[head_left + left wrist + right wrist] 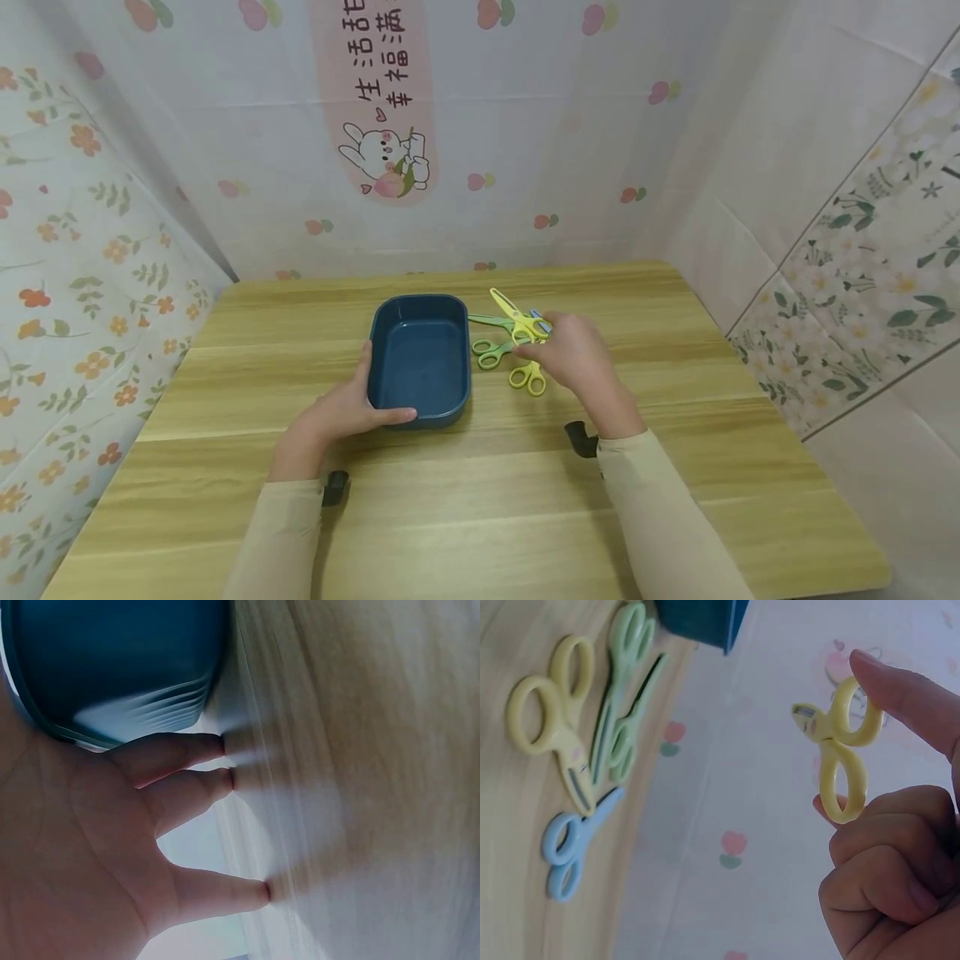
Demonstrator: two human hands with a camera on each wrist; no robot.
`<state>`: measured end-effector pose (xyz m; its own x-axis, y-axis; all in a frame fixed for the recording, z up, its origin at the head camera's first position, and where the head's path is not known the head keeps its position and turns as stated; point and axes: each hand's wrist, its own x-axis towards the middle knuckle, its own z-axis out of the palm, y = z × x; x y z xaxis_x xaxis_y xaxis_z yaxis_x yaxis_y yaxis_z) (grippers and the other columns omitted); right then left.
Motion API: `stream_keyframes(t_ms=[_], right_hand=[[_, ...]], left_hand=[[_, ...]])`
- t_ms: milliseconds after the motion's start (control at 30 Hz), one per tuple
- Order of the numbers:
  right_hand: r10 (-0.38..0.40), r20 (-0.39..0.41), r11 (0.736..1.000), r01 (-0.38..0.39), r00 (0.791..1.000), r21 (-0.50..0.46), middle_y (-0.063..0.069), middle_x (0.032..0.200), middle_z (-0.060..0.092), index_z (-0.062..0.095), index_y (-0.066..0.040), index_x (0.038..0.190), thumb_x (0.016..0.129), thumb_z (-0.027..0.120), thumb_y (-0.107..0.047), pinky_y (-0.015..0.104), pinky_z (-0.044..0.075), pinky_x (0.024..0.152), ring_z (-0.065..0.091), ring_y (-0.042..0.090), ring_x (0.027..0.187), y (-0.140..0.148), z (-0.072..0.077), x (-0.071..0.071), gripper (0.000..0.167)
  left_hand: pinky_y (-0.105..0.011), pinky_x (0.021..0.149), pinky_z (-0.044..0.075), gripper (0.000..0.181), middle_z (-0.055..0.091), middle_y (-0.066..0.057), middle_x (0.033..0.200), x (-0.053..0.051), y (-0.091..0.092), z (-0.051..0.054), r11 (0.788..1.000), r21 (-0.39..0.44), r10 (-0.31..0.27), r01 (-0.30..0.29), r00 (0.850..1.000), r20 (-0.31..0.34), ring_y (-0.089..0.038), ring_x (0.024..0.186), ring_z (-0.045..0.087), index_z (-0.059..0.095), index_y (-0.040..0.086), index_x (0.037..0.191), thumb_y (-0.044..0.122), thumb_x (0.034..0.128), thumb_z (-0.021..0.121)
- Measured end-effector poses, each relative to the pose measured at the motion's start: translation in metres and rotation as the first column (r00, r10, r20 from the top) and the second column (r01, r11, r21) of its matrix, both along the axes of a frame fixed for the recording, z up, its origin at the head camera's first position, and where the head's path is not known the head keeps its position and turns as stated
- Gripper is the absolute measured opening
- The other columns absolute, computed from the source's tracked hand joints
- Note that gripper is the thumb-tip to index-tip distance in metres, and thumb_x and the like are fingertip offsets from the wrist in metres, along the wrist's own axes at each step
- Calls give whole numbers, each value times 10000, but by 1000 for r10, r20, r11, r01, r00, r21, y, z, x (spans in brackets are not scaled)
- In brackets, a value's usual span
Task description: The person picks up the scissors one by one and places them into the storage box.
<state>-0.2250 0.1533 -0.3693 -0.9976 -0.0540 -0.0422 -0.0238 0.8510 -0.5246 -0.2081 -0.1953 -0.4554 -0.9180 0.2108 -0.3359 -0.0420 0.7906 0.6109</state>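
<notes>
In the head view, most of the blue scissors point(585, 829) is covered by the right hand point(573, 354), and the tangle of scissors beneath is hard to separate. The dark blue container point(420, 367) is cut off by the frame edge in both wrist views, and the writing on the printed curtain point(525, 158) is cropped at the top. By the left hand point(345, 408) the container is touched at its left side and near rim; three fingers are shown straight and spread in the left wrist view, the rest being hidden. A pair of yellow scissors point(829, 729) is pinched by its handles between thumb and finger of the right hand, raised above the table point(480, 517), with the other fingers curled; its blades are foreshortened in the right wrist view.

The container is smooth, deep and rectangular, with rounded corners. The scissors are given looped handles with a plastic look. Wood grain is shown on the tabletop, and creases are seen in the curtain.

Five pairs of scissors are counted: one held, and four laid close together to the right of the container, namely one yellow, two green and one blue. Two beige sleeves point(667, 508) and two black wrist pieces point(580, 439) are also seen.
</notes>
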Motion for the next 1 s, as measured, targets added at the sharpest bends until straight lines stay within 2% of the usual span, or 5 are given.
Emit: stream_keyframes(t_ms=[200,333,533,867,1000], right_hand=[[22,27,999,-21,999,-35,133,972,777,555,18,1513,901,840,-438,423,569,876,627,200,752,-17,7,0,815],[39,27,999,-39,999,-21,125,1030,792,551,-21,1533,895,844,-454,415,579,867,632,194,735,-30,11,-2,825],[79,-15,997,-79,997,4,141,1162,801,583,-55,1518,875,856,-438,475,577,1005,729,281,1027,-49,17,-4,797],[120,22,991,-121,993,56,123,1438,699,603,-65,1504,852,895,-442,483,572,1040,678,311,1291,-78,7,-3,807],[129,35,988,-132,991,79,122,1429,705,606,-68,1502,852,894,-451,479,593,990,698,301,1242,-86,0,-2,807]], left_hand=[[-648,1128,458,1510,231,-368,1708,1,0,1,1000,22,1,-1,1000,22,-541,1433,494,-312,225,1650,771,780,795],[-657,1127,454,1505,221,-369,1711,1,1,1,1000,16,1,-1,1000,21,-553,1446,476,-318,231,1647,773,784,789],[-651,1142,444,1501,237,-368,1705,0,1,2,1000,25,-5,6,1000,-6,-541,1455,466,-290,195,1661,753,789,797],[-657,1150,440,1496,270,-370,1692,2,2,5,1000,5,-9,9,1000,-16,-532,1440,488,-259,151,1671,763,793,787],[-680,1154,427,1497,236,-355,1711,2,3,5,1000,6,-5,5,1000,-3,-537,1454,463,-279,170,1664,778,793,776]])
